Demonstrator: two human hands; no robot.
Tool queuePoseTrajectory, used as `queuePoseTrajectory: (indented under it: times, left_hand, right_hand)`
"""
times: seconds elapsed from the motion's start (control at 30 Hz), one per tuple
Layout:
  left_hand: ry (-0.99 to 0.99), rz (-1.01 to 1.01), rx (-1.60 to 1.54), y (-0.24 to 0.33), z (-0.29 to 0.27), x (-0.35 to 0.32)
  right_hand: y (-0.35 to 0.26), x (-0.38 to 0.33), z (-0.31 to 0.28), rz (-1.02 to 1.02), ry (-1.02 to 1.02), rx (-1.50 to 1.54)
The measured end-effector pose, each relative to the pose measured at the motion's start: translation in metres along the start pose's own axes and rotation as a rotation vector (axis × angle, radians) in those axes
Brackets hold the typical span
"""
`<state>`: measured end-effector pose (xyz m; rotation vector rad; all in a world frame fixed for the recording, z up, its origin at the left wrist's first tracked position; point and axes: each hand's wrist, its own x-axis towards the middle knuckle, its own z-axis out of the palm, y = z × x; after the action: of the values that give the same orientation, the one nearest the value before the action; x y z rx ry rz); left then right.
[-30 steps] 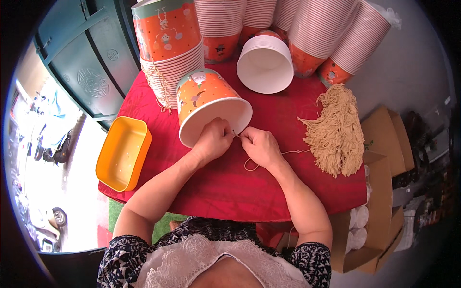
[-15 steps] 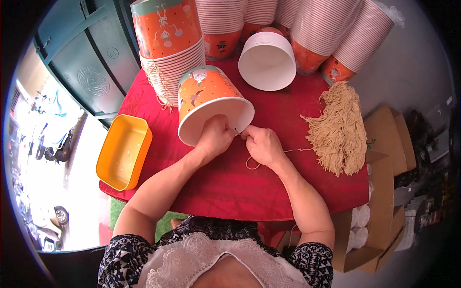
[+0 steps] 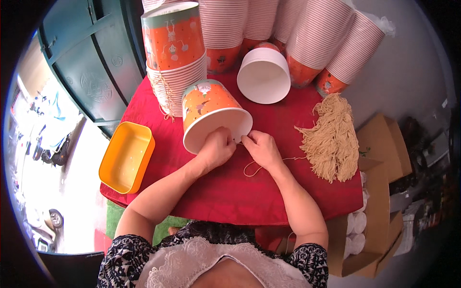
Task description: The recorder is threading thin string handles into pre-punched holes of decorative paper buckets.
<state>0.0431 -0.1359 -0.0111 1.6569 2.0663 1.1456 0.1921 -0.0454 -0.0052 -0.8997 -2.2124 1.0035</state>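
Observation:
An orange paper bucket point(image 3: 206, 102) with a green base and cartoon prints lies tilted on the table, its white mouth facing me. My left hand point(image 3: 217, 148) reaches into that mouth, fingers curled against the inside near the right of the rim; what they grip is hidden. Just outside the rim, my right hand point(image 3: 261, 148) is closed in a pinch on a thin beige string. The string point(image 3: 246, 174) loops below this hand and runs right toward a bundle of cut beige strings point(image 3: 332, 139). At the rim between both hands is a small dark spot.
Behind the bucket stands a nested bucket stack point(image 3: 175, 81) with strings hanging on it. A white-mouthed bucket point(image 3: 264, 79) lies on its side, before several wrapped stacks point(image 3: 317, 38). A yellow plastic tub point(image 3: 126, 158) sits on the red-covered table point(image 3: 230, 204). Cardboard boxes point(image 3: 377, 192) stand at right.
The whole view has shifted slightly, so the table sits lower in it. My right fingers have straightened a little at the rim; the left hand remains inside the bucket.

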Motion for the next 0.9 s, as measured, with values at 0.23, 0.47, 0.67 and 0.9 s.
queuePoseTrajectory:
  times: [0.23, 0.47, 0.67, 0.9]
  left_hand:
    - [-0.071, 0.299, 0.161, 0.026, -0.013, -0.029]
    - [-0.130, 0.868, -0.024, 0.095, -0.085, -0.084]
    - [-0.089, 0.757, 0.340, 0.108, -0.138, -0.104]
    - [0.065, 0.483, 0.191, 0.071, -0.120, -0.084]
  right_hand:
    - [-0.001, -0.001, 0.003, -0.104, 0.188, 0.002]
    - [-0.043, -0.010, -0.027, -0.666, 0.421, -0.238]
    - [-0.073, -0.028, -0.034, -0.874, 0.374, -0.400]
    - [-0.092, -0.048, -0.023, -0.882, 0.313, -0.340]
